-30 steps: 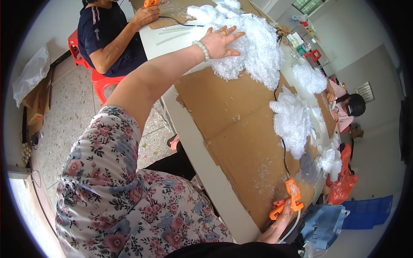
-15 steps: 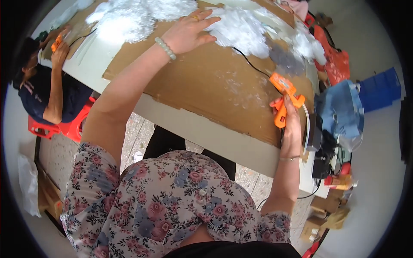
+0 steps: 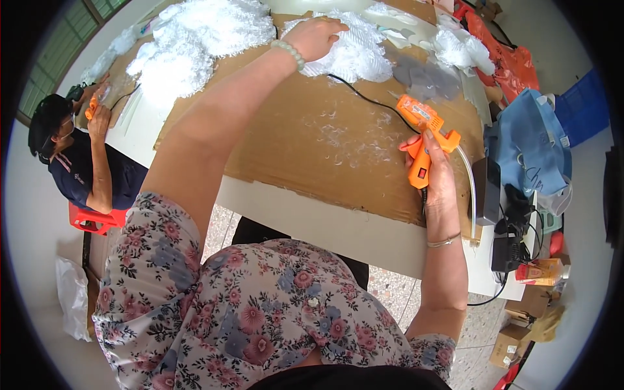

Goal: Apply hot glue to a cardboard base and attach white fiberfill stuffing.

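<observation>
Two hands work over a big sheet of brown cardboard (image 3: pixel 312 143) that covers most of a white table (image 3: pixel 338 227) in the head view. The right hand (image 3: pixel 434 170) is closed around the grip of an orange hot glue gun (image 3: pixel 422 133), held just above the right part of the cardboard with its nozzle aimed up and left; a black cord (image 3: pixel 364 97) trails from the gun across the sheet. The left hand (image 3: pixel 316 36) is stretched far forward, palm down and fingers spread, pressing on a pile of white feathery pieces (image 3: pixel 354 52) at the far edge of the cardboard; it grasps nothing that can be seen. A pearl bracelet (image 3: pixel 289 53) circles that wrist, and a thin bangle (image 3: pixel 444 242) sits on the right wrist. Wisps of dried glue (image 3: pixel 344 136) fleck the cardboard between the hands. A larger heap of white fluff (image 3: pixel 195 39) lies to the left, and grey pieces (image 3: pixel 422 78) lie just right of the pile. At the table's left end another person (image 3: pixel 78 162) sits on a red stool (image 3: pixel 94 218), holding a second orange glue gun (image 3: pixel 92 107). A blue bag (image 3: pixel 526 146) rests on the table's right side.
</observation>
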`<state>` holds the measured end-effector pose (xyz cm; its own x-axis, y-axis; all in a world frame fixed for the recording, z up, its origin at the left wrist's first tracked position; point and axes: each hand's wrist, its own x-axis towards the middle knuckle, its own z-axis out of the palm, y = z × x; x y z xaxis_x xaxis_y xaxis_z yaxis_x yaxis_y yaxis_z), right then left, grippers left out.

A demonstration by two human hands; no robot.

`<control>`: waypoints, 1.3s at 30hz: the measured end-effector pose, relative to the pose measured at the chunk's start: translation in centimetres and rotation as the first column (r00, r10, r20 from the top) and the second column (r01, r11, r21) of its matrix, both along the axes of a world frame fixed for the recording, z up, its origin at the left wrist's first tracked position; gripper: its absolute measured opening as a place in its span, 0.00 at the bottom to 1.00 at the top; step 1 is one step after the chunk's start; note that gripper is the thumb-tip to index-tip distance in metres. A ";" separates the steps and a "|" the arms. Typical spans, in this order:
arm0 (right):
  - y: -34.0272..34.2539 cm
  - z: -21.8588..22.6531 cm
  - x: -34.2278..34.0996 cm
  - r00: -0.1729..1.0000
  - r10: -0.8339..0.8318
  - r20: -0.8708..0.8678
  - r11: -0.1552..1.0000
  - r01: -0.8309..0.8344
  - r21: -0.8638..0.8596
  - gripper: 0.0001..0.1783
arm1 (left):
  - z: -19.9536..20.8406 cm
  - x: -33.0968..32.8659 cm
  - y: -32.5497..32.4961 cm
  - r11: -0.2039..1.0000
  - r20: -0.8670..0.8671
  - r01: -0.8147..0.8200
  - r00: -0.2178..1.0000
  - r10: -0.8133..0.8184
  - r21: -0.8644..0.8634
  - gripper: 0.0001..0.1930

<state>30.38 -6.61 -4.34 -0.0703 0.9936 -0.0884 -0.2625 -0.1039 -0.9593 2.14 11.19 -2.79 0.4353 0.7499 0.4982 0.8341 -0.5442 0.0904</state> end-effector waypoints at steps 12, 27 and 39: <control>0.0 0.8 0.0 0.993 -0.050 -0.106 0.994 0.040 -0.100 0.17 | 4.5 2.6 3.2 0.962 0.027 -0.078 0.996 0.088 -0.263 0.07; 0.4 -1.9 0.6 0.994 -0.055 -0.092 0.998 0.056 0.013 0.17 | 7.1 -0.6 -6.5 0.928 0.561 0.324 0.810 -0.171 -0.185 0.08; 1.4 -2.5 -0.2 0.978 -0.154 -0.143 0.988 0.152 -0.022 0.16 | 1.8 -0.5 -4.7 0.954 0.232 0.299 0.929 -0.289 -0.012 0.07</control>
